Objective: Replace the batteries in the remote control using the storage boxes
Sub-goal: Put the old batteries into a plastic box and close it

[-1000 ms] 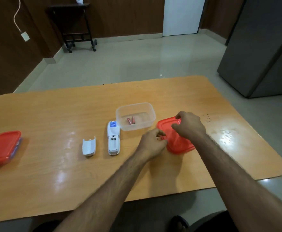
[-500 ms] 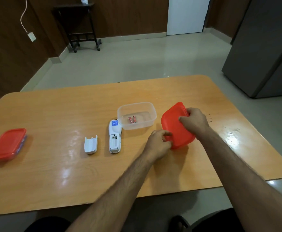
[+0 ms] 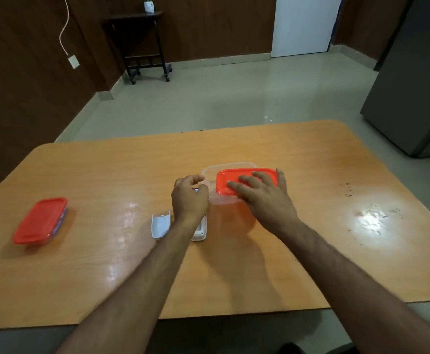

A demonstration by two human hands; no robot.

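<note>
A red lid (image 3: 244, 178) lies over the clear storage box (image 3: 230, 166) at the table's middle, shifted toward me and to the right, so the box's far left rim shows. My right hand (image 3: 262, 195) lies on top of the lid with spread, straight fingers. My left hand (image 3: 189, 196) hovers beside the box's left wall, fingers loosely curled, holding nothing I can see. Under its wrist lies the white remote control (image 3: 200, 229), mostly hidden. The remote's white battery cover (image 3: 160, 225) lies just left of it. A second box with a red lid (image 3: 40, 221) stands at the far left.
The wooden table (image 3: 310, 226) has dark specks and glare at its right side. A grey cabinet (image 3: 412, 85) stands beyond the right corner. A dark side table (image 3: 142, 44) is by the far wall.
My right hand has carried the red lid from the table's right, lifted and tilted, onto the clear box. My left hand let go of the lid and moved left, over the remote.
</note>
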